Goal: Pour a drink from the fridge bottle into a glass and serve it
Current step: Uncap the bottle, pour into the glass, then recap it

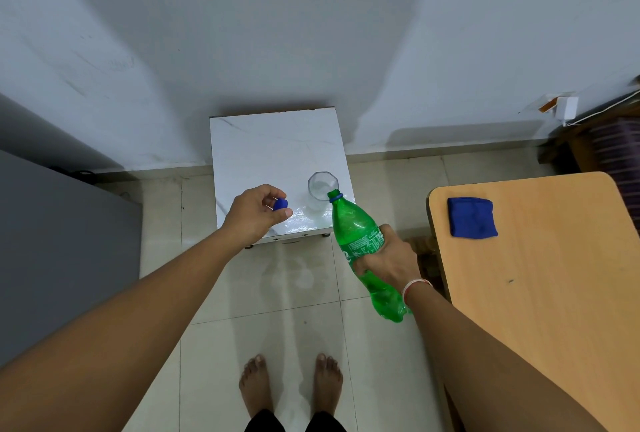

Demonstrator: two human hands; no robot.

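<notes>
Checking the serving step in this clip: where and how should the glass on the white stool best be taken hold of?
Grip the glass around its faceted side wall, below the rim, coming from its left: the green bottle leans in from the right, mouth at the rim.

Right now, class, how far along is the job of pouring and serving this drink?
Done: the blue bottle cap is off, pinched in the left hand. In hand: the right hand grips the green plastic bottle, tilted with its mouth at the rim of the clear faceted glass on the small white table. Left: filling, recapping, serving.
</notes>
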